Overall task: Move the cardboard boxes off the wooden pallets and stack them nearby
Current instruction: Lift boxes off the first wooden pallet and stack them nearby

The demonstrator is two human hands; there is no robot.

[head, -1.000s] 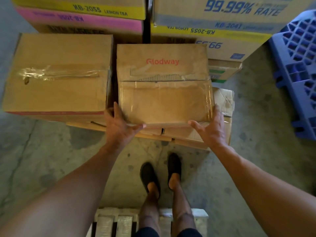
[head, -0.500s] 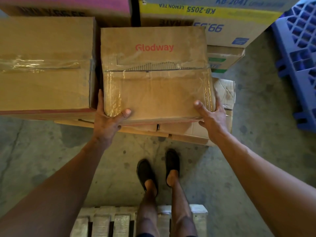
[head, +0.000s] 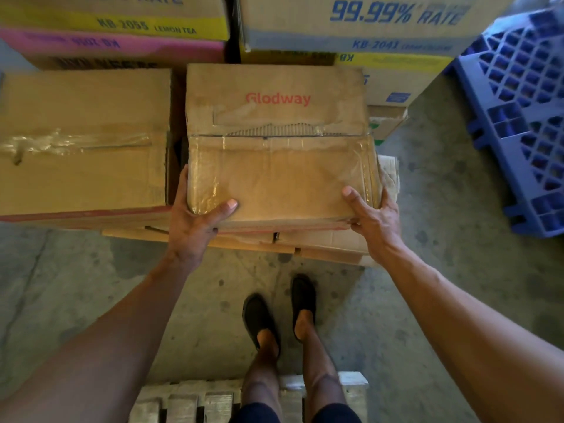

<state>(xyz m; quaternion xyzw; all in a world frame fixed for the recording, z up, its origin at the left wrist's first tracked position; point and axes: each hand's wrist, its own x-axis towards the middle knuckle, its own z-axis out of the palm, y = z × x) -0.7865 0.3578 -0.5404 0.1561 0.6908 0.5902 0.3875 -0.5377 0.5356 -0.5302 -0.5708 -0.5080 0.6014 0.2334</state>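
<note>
A brown cardboard box marked "Glodway" (head: 277, 123), taped across its top, lies in front of me on flattened cardboard (head: 320, 242). My left hand (head: 195, 221) grips its near left corner, thumb on top and fingers down the left side. My right hand (head: 374, 216) grips the near right corner the same way, thumb on the lid. A second plain taped box (head: 82, 141) stands directly to its left, almost touching it.
Printed cartons (head: 366, 22) with yellow, pink and blue bands are stacked behind. A blue plastic pallet (head: 518, 117) lies on the right. A wooden pallet (head: 189, 401) lies behind my feet (head: 274, 312) on the concrete floor.
Both hands went from the box's front edge to clasping its near corners, thumbs now on the lid. The view shifted, and the box looks little moved.
</note>
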